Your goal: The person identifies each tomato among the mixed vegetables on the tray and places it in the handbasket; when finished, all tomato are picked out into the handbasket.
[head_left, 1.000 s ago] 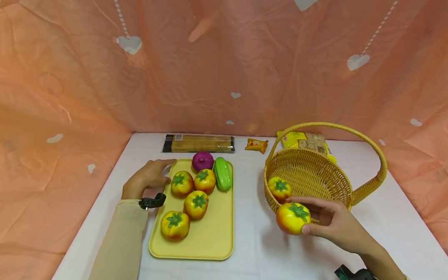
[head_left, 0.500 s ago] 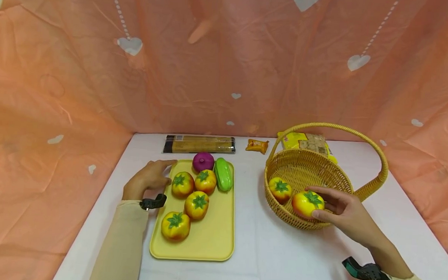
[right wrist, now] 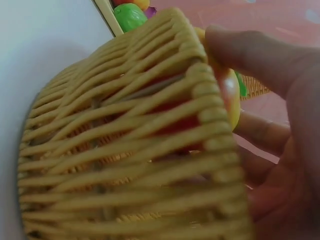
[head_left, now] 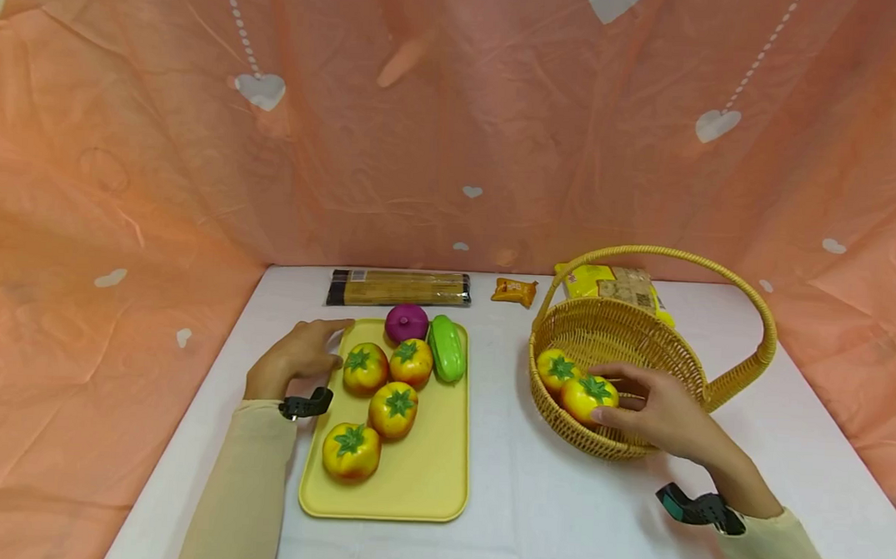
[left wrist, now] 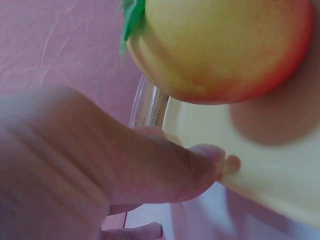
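Note:
My right hand (head_left: 660,414) holds a yellow-red toy persimmon (head_left: 589,397) inside the wicker basket (head_left: 626,337), thumb on its near side. Another persimmon (head_left: 557,369) lies against it, by the basket's left wall. In the right wrist view the basket's wall (right wrist: 135,145) hides much of the held fruit. On the left, my left hand (head_left: 298,356) grips the edge of the yellow tray (head_left: 424,487) near its far left corner, with the thumb (left wrist: 200,160) on the rim. Several persimmons (head_left: 393,410), a purple onion (head_left: 406,323) and a green gourd-like vegetable (head_left: 447,348) lie on the tray.
Behind the tray lies a long clear packet of thin sticks or noodles (head_left: 402,289). A small orange wrapped snack (head_left: 514,291) sits right of it. A yellow bag (head_left: 591,281) lies behind the basket, whose tall handle (head_left: 667,251) arches over it. Orange curtain (head_left: 454,146) surrounds the white table.
My right hand has carried the persimmon from over the basket's near rim down inside, then left against the other persimmon, which has shifted slightly. The left hand stays at the tray.

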Available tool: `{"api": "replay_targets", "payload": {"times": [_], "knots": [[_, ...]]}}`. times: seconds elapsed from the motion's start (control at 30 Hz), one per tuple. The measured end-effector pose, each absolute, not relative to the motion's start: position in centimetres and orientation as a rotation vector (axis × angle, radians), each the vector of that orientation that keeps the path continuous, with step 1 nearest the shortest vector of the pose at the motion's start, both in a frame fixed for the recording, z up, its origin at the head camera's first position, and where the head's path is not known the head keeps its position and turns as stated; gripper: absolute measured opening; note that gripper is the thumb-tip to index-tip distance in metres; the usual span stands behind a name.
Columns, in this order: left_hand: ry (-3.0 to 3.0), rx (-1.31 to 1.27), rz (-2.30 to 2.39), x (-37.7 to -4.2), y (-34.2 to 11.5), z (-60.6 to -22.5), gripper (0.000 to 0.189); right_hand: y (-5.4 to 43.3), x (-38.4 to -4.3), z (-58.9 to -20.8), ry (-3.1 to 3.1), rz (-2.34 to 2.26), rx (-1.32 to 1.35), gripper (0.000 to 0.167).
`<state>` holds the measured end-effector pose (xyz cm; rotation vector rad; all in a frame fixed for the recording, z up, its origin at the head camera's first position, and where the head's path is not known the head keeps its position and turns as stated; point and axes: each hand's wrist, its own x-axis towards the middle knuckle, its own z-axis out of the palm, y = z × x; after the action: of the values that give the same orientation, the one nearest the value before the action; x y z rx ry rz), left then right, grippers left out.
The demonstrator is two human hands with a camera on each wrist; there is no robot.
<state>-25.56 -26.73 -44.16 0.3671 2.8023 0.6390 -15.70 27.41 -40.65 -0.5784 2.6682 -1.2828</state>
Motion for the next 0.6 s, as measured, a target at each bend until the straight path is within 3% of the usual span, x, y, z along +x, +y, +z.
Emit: {"api": "replay_targets", "payload": {"times": [0.17, 0.6], "knots": [[2.776, 0.328, 0.64, -24.3, -25.5, -42.2, 0.075, 26.6, -16.7, -41.5, 2.719, -1.212, -0.593, 0.048], [2.764, 0.296, 0.626, -24.3, -25.4, -41.9, 0.076, 25.7, -17.1, -41.5, 2.85, -1.014, -0.669, 0.053]]}}
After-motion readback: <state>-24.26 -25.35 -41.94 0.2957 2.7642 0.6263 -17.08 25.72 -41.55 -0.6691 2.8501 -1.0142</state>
